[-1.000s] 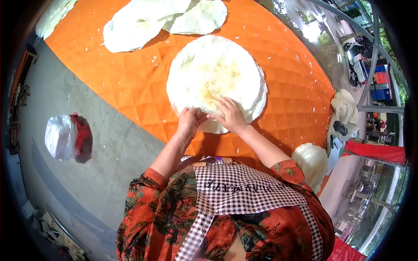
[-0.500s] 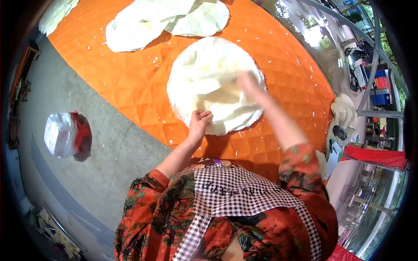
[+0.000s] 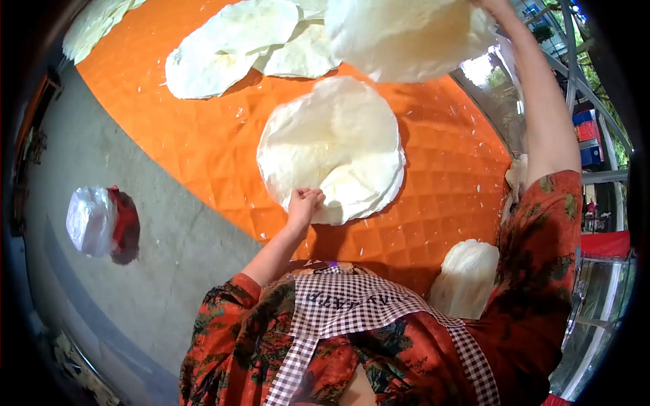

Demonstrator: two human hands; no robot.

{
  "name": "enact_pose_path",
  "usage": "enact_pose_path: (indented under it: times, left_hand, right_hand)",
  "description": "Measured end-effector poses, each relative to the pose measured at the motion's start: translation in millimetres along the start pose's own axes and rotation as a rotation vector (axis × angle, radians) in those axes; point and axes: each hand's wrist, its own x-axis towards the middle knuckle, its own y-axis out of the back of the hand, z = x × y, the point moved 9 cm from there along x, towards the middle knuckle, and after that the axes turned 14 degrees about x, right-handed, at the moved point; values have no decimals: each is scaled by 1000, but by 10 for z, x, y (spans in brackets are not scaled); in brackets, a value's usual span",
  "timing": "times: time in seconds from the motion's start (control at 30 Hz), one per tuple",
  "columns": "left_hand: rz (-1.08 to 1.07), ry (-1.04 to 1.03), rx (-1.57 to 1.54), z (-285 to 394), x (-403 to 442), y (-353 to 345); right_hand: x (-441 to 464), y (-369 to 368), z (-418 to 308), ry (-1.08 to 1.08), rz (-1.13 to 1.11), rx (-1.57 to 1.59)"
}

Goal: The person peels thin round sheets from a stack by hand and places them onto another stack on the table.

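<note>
A pile of thin, round, pale flatbreads (image 3: 332, 149) lies on the orange cloth in front of me. At its near left edge my left hand (image 3: 306, 201) is closed, with the fingertips pinched at the rim of a sheet. Up at the top right, my right hand (image 3: 493, 7) grips the edge of a raised flatbread (image 3: 406, 37), which hangs flat and wide to the left of it. The fingers of that hand are partly cut off by the top of the view.
More flatbreads (image 3: 237, 40) overlap at the back of the orange cloth (image 3: 203, 149), and another stack (image 3: 95, 27) sits at the far left corner. Beside my right sleeve stands a pale stack (image 3: 466, 277). A plastic-wrapped bundle (image 3: 91, 220) rests on the grey floor.
My right hand has moved from the pile up and to the right, lifting a flatbread off it. My left hand stays at the pile's near edge. The pale stack by my sleeve is more exposed.
</note>
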Motion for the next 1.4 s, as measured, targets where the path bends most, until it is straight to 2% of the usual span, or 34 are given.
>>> enact_pose_path:
  times: [0.03,0.13,0.2,0.23,0.27,0.3,0.33,0.37,0.4,0.43,0.5,0.53,0.63,0.77,0.83,0.87,0.9,0.97,1.13,1.17,1.2,1.23,1.27,1.3,1.33,1.37,1.4]
  left_hand:
    - [-17,1,21,-37,59,-11]
    - [82,-34,-74,131,-118,-14]
    - [179,-180,13,161,-206,119]
    - [226,-247,61,167,-234,216]
    - [364,-350,293,167,-273,381]
    - [435,-391,335,254,-417,491]
    - [448,-354,302,185,-431,585]
    - [466,-323,268,141,-437,660]
    - [429,-281,190,181,-494,632]
    - [372,-233,113,128,-452,595]
    - [248,-137,-28,28,-393,524]
    - [184,-78,-49,-31,-332,475]
    - [120,26,-167,37,-402,328]
    - [47,80,-319,64,-378,200]
    - [-9,42,-365,144,-386,120]
    - [-46,2,-379,164,-359,93]
    - [-81,-39,-391,180,-333,67]
    - [-107,-41,-420,141,-275,61]
    - [-171,-36,-565,334,-388,-50]
    - [-136,-87,-461,416,-416,-27]
    - [-99,-135,-357,486,-443,1]
    - [-57,-178,-254,506,-473,41]
    - [163,-402,-68,606,-560,251]
    - [413,-526,188,759,-743,461]
    - [539,-514,213,698,-742,662]
    - [665,-504,235,635,-722,860]
    - [646,-427,242,570,-640,931]
  right_hand:
    - [34,177,42,-88,-16,274]
    - [-381,573,-874,72,63,222]
    - [-975,461,-1379,-114,16,275]
    - [-1107,189,-1271,213,-62,333]
    - [-1556,51,-1722,315,62,285]
    - [-1872,-336,-1683,85,-110,383]
    - [-2256,-691,-1645,65,-34,423]
    - [-2614,-909,-1920,193,42,327]
    - [-2995,-1401,-1840,233,108,419]
    - [-3288,-1802,-1986,261,-14,335]
    - [-3896,-2733,-1864,140,-162,420]
    - [-3955,-2827,-1875,119,-171,451]
    - [-3906,-2820,-1776,28,-165,517]
    - [-3782,-2309,-1988,162,-94,373]
    - [-4084,-2459,-2158,217,-97,340]
    - [-4262,-2714,-2202,208,-221,325]
    - [-4397,-2868,-2286,294,-279,194]
    - [-4553,-2846,-2274,119,-280,328]
    - [-4493,-2898,-2098,51,-91,390]
    - [-4476,-2982,-1999,57,-77,420]
    - [-4365,-3019,-1830,-71,-135,529]
    - [-4206,-3081,-1597,-209,-196,502]
    - [-3923,-2912,-1451,-394,-333,493]
    - [-3652,-2635,-1354,-428,-291,507]
    - [-3352,-2215,-1421,-110,-80,391]
    - [-3163,-1746,-1613,-54,-47,471]
    - [-3125,-1514,-1709,41,-1,447]
